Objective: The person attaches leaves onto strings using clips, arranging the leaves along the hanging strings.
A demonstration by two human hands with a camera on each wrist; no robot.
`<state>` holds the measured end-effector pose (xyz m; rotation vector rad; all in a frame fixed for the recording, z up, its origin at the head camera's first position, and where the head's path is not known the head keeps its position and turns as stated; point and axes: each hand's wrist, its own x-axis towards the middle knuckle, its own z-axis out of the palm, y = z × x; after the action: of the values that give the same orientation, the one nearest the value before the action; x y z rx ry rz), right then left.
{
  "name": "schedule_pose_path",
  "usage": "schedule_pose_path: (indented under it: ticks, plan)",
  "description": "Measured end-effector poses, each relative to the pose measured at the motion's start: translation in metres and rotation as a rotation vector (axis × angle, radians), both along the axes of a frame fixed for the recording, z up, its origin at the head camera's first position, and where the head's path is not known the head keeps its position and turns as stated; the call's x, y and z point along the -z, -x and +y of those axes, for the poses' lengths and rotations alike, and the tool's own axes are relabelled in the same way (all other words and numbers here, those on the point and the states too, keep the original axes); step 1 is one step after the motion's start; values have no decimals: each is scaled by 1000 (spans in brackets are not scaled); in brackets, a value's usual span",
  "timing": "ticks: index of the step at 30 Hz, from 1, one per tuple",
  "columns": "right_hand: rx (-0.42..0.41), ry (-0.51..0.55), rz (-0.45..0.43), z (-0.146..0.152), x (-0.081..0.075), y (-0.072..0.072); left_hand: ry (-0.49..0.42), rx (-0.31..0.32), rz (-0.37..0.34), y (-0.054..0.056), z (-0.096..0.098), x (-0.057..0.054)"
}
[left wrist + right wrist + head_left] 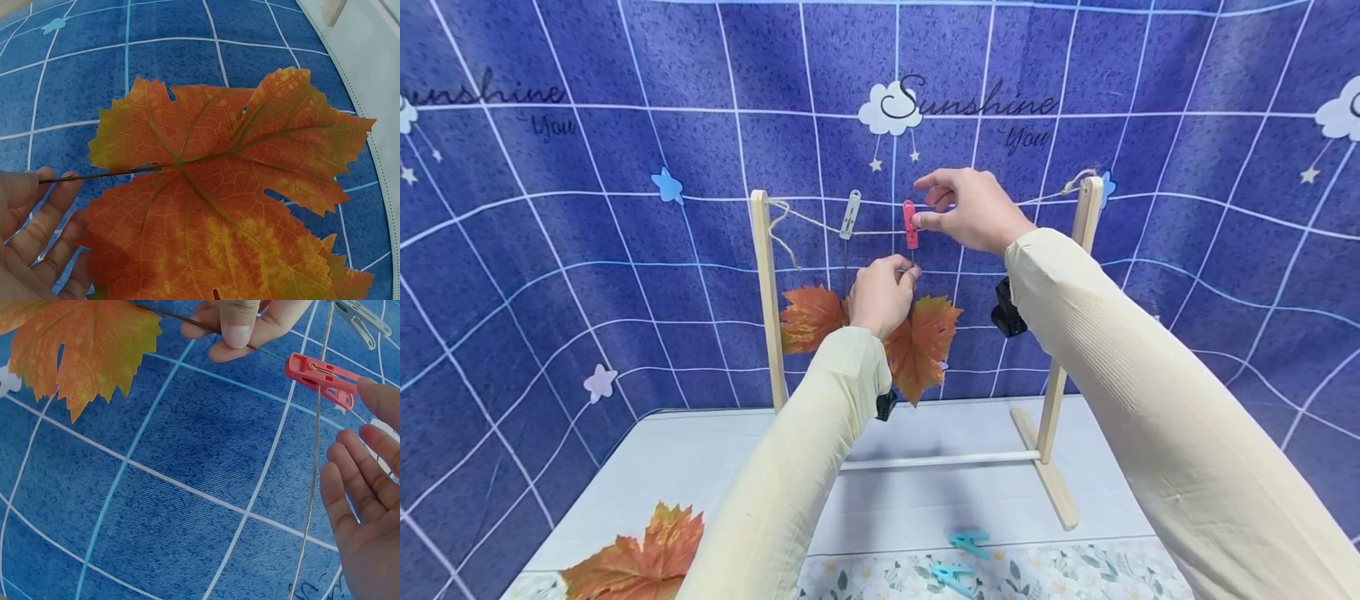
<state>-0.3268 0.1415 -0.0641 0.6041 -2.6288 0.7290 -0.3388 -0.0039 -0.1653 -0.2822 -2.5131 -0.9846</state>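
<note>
My left hand (882, 292) pinches the stem of an orange-red maple-like leaf (923, 342), which hangs below the fingers. The stem's green upper end runs to the mouth of a pink clothespin (319, 376) on the string. My right hand (973, 208) is beside that clothespin. In the right wrist view its thumb (378, 397) touches or nearly touches one handle, while the other fingers are apart from it. A grey clothespin (850, 215) sits on the string to the left, with a second leaf (812, 318) hanging beneath it, partly hidden by my left hand.
The string (876, 232) spans two wooden posts (767, 292) of a stand joined by a white bar (940, 460). Two teal clothespins (970, 543) and another leaf (636, 558) lie on the table (700, 450). A blue patterned curtain (625, 250) hangs behind.
</note>
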Motion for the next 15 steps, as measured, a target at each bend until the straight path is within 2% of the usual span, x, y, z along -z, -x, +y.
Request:
schedule_pose_path:
  ticks: [8, 10, 15]
  plan:
    - [-1, -123, -87, -12, 1, 4, -10, -3, 19, 1, -1, -1]
    - [-7, -96, -92, -13, 1, 5, -12, 2, 24, 1, 0, -2]
    - [-14, 34, -40, -11, 1, 4, -13, 5, 21, 1, -1, -2]
